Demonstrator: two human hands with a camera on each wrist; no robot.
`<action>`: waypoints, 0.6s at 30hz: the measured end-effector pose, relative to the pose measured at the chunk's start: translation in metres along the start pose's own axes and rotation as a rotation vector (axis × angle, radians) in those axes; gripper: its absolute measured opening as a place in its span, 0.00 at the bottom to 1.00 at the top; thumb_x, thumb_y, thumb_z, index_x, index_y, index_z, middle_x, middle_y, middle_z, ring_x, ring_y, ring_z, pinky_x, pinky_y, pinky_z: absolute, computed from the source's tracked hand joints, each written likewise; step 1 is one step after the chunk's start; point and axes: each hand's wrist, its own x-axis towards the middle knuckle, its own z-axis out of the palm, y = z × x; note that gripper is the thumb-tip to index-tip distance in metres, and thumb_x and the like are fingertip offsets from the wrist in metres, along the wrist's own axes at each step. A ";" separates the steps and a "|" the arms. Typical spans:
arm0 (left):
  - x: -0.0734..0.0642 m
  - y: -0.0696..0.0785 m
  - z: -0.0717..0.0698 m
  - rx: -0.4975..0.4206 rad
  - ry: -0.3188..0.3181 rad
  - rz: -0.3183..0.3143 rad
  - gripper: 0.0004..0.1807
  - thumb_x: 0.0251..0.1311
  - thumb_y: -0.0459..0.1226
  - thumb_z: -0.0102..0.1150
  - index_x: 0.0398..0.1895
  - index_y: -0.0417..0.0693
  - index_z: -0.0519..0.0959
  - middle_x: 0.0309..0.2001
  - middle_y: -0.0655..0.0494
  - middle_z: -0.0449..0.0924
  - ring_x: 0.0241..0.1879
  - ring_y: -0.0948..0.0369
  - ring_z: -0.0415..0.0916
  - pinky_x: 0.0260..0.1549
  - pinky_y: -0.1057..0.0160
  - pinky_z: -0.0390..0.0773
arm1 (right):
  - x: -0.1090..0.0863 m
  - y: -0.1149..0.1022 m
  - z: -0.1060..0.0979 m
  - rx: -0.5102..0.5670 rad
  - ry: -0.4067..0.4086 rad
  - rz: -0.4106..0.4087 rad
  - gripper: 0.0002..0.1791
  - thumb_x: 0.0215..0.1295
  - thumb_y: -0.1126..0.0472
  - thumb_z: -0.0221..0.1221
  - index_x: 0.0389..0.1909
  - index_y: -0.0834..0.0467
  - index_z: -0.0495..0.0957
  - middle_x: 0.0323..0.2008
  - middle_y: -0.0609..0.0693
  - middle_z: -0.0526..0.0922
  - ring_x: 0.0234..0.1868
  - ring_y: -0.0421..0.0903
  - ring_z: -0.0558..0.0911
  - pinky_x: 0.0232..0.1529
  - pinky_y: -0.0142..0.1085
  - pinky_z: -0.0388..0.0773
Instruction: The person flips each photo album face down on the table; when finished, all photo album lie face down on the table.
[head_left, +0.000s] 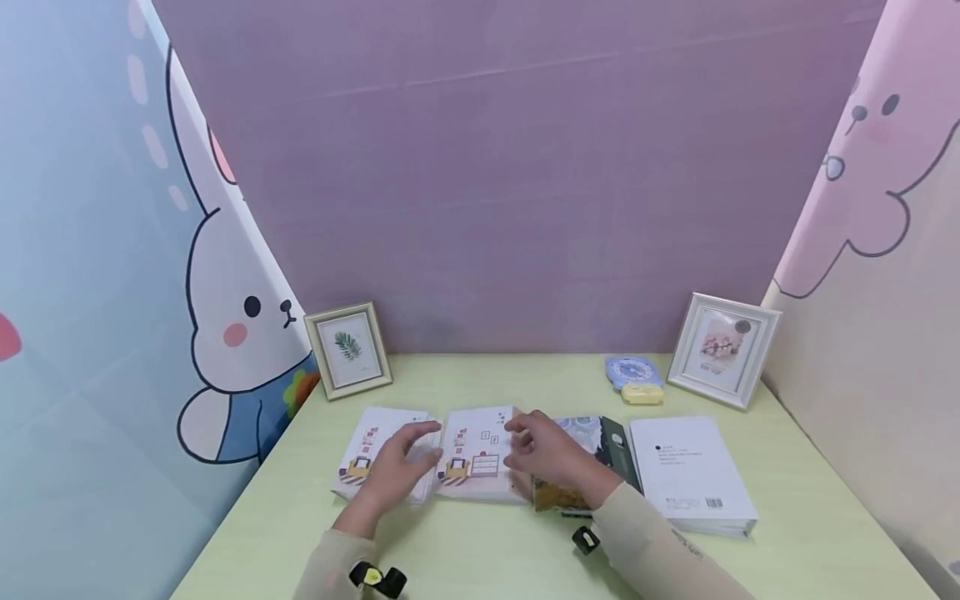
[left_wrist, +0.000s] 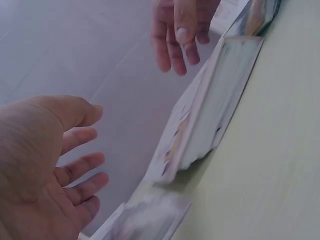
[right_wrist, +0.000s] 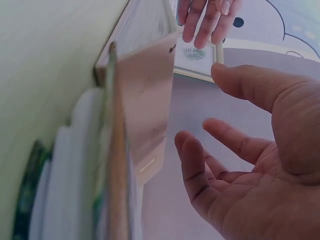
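Observation:
My left hand (head_left: 396,471) hovers over the right side of a white illustrated book (head_left: 366,433), its fingers loosely curved around air. Beside that book lies a second white book (head_left: 480,483) with similar drawings. My right hand (head_left: 551,454) hangs over its right edge and a dark green, colourful book (head_left: 618,450), also holding nothing. In the left wrist view, the page block (left_wrist: 215,110) of a book lies beyond my spread fingers. A pinkish cover flap (right_wrist: 147,95) stands raised near my right fingers in the right wrist view.
A thick white book (head_left: 697,475) lies at the right end of the row. Behind it are a blue clock-like item (head_left: 632,372) and a small yellow item (head_left: 642,394). Picture frames stand at the back left (head_left: 352,350) and back right (head_left: 722,350), before a purple backdrop (head_left: 525,208).

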 end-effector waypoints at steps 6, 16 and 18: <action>-0.003 -0.010 -0.023 -0.010 0.080 -0.023 0.22 0.71 0.37 0.65 0.66 0.45 0.79 0.69 0.51 0.77 0.73 0.44 0.68 0.72 0.35 0.63 | 0.007 -0.012 0.006 -0.005 0.006 -0.023 0.27 0.66 0.56 0.72 0.65 0.53 0.78 0.59 0.55 0.76 0.58 0.52 0.79 0.55 0.47 0.83; -0.009 -0.031 -0.060 -0.051 0.198 -0.089 0.21 0.73 0.35 0.63 0.66 0.43 0.78 0.69 0.48 0.76 0.75 0.50 0.64 0.75 0.45 0.62 | 0.020 -0.026 0.030 -0.006 0.013 -0.079 0.24 0.65 0.55 0.72 0.61 0.52 0.81 0.58 0.53 0.78 0.56 0.51 0.80 0.53 0.44 0.83; -0.010 -0.034 -0.066 -0.052 0.216 -0.099 0.20 0.74 0.35 0.62 0.66 0.42 0.77 0.69 0.47 0.76 0.76 0.49 0.63 0.77 0.47 0.57 | 0.022 -0.029 0.035 0.008 0.009 -0.076 0.25 0.64 0.55 0.73 0.61 0.53 0.81 0.57 0.53 0.78 0.56 0.52 0.80 0.52 0.44 0.83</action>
